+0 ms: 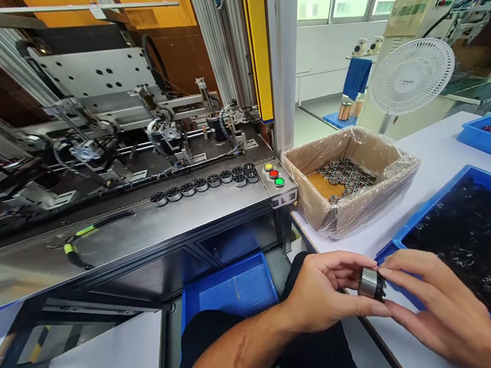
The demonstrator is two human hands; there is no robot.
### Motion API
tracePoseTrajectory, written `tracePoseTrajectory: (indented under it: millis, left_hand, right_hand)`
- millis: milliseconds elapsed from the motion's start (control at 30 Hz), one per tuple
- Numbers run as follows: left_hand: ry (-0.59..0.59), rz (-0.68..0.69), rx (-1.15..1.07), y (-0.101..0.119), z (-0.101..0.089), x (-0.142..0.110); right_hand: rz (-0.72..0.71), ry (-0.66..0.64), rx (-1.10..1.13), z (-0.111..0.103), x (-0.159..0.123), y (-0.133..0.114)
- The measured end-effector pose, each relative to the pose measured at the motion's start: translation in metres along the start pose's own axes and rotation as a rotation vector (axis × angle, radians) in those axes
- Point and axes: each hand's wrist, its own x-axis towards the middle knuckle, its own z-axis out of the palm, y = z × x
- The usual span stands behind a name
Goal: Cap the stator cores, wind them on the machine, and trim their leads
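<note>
My left hand [327, 296] is closed on a small motor stator [369, 284], a silvery metal ring with black plastic at its ends, held between thumb and fingers. From the other side, my right hand [439, 302] pinches the black toothed end with its fingertips. Both hands meet over the edge of the white table. Close to my right hand lies a blue bin [398, 240] full of black plastic parts [483, 251]. A plastic-lined cardboard box [362, 205] beyond my hands holds many metal rings [345, 176].
A row of similar ringed parts [201, 184] stands on the machine's metal ledge [185, 216], beside a button box [280, 190]. Green-handled cutting pliers [86, 232] lie further left. A blue tray [230, 290] sits low near my knees. A white fan [413, 75] stands behind the box.
</note>
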Motion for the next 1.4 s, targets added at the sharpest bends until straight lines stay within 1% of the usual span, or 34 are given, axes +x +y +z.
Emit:
tracePoseTrajectory:
  millis: [300, 533, 700, 800, 833, 900, 967, 1033, 1067, 1100, 1167, 1200, 1233, 1267, 1333, 1400]
  left_hand:
    - [0.006, -0.013, 0.012, -0.001, -0.002, 0.001]
    - [-0.004, -0.069, -0.029, -0.002, -0.006, 0.003]
    - [-0.019, -0.100, -0.031, -0.008, -0.007, 0.002]
    - [-0.045, -0.063, -0.015, -0.011, -0.005, -0.002]
    - [-0.058, -0.037, 0.001, -0.010, -0.004, -0.004]
    - [-0.110, 0.013, 0.064, -0.007, -0.003, -0.008]
    - [-0.175, 0.050, 0.193, -0.002, -0.002, -0.011]
    - [-0.222, 0.084, 0.335, 0.002, -0.003, -0.012]
    - [-0.229, 0.115, 0.393, 0.003, -0.004, -0.011]
    - [-0.226, 0.148, 0.436, 0.003, -0.005, -0.010]
    - [-0.193, 0.199, 0.476, 0.002, -0.011, -0.006]
    - [-0.151, 0.198, 0.475, 0.001, -0.014, -0.003]
    - [-0.096, 0.172, 0.460, 0.001, -0.018, 0.000]
    - [-0.041, 0.125, 0.438, 0.001, -0.022, 0.003]
    - [0.057, 0.037, 0.390, 0.001, -0.029, 0.009]
    - [0.108, -0.006, 0.337, 0.002, -0.032, 0.013]
  right_hand:
    - [-0.068, -0.005, -0.021, -0.002, 0.004, -0.002]
    - [-0.059, -0.007, -0.060, -0.004, 0.005, -0.006]
    - [-0.072, -0.045, -0.078, 0.000, -0.001, -0.003]
    - [-0.067, -0.031, -0.098, 0.001, 0.001, -0.001]
    - [-0.046, -0.020, -0.083, 0.001, 0.003, -0.001]
    - [0.058, 0.000, -0.016, 0.002, 0.009, -0.003]
    - [0.184, 0.030, 0.051, 0.003, 0.015, -0.004]
    - [0.262, 0.030, 0.105, 0.001, 0.019, 0.000]
    - [0.277, -0.018, 0.145, -0.003, 0.020, 0.006]
    - [0.298, -0.093, 0.185, -0.009, 0.019, 0.016]
    - [0.403, -0.290, 0.170, -0.027, 0.014, 0.050]
    - [0.502, -0.365, 0.093, -0.037, 0.009, 0.072]
    - [0.611, -0.403, -0.083, -0.045, 0.003, 0.097]
    - [0.667, -0.421, -0.178, -0.051, -0.006, 0.122]
    - [0.721, -0.451, -0.304, -0.054, -0.028, 0.166]
    - [0.726, -0.508, -0.365, -0.046, -0.056, 0.195]
